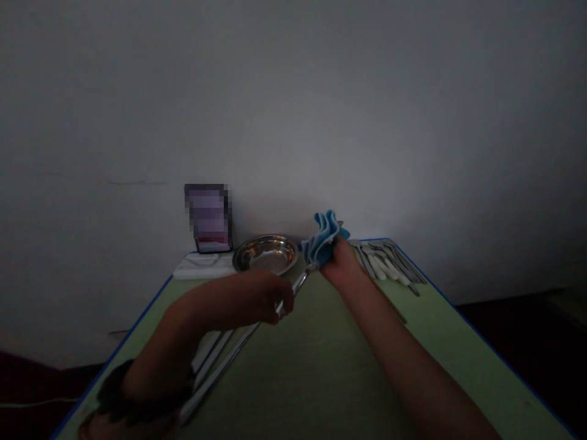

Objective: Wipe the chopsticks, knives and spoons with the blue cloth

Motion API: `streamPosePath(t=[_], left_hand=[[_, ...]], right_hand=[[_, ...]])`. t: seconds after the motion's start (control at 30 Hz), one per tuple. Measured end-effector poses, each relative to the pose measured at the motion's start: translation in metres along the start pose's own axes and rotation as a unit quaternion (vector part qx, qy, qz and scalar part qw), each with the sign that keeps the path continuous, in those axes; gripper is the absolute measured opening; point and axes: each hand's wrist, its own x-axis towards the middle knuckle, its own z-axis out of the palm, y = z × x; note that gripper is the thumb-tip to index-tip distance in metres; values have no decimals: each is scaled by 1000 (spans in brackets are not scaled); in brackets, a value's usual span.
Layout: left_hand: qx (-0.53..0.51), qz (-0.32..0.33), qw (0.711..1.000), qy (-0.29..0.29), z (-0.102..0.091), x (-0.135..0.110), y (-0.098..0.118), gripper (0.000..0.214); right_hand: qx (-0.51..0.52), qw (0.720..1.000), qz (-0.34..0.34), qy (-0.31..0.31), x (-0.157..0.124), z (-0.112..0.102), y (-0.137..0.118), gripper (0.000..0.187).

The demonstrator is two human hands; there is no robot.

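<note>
My left hand point(273, 298) is closed around the shiny metal handle of a utensil point(300, 283), which slants up and to the right. At its far end, a bunched blue cloth point(323, 239) covers the utensil's head, so its kind is hidden. My right hand point(342, 261) grips the cloth, its fingers mostly behind the folds. Under my left forearm, several long metal utensils point(220, 360) lie on the table, partly hidden. Just beyond my left hand stands a round stainless steel bowl point(268, 252).
Several pieces of cutlery point(389, 263), some with pale handles, lie at the right back of the green table point(321, 379). A thin brown stick point(389, 305) is beside my right forearm. A blurred tablet-like device point(208, 219) leans on the wall above a white slab point(202, 267).
</note>
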Motion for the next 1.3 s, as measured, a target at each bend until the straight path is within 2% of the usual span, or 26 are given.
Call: streamPosePath(t=[0.17,0.33,0.43,0.6,0.83,0.9,1.0,1.07,1.3], left_hand=[[-54,28,998,-25,-2,-2,2,31],[-4,4,999,-36,-2,-2,4,46],[19,-13,1000,-8,0,-3,2,41],[33,8,998,48,2,-4,-2,30],[19,4,1000,22,0,-7,6,37],[24,-17,999,20,0,-8,9,40],[29,-37,999,9,0,-8,11,42],[28,-36,999,3,0,-7,10,38],[17,-20,1000,-10,2,-5,9,27]], right_hand=[[5,999,47,6,-3,3,-2,23],[3,998,65,1,-5,6,0,22],[2,997,70,-20,-4,4,-1,22],[35,996,65,-39,0,-4,-7,20],[30,996,60,-65,0,-2,-8,18],[26,997,57,-37,2,0,-6,18],[6,997,43,62,5,-1,-1,19],[-7,994,34,102,7,-2,2,20],[-22,993,54,100,5,1,4,18]])
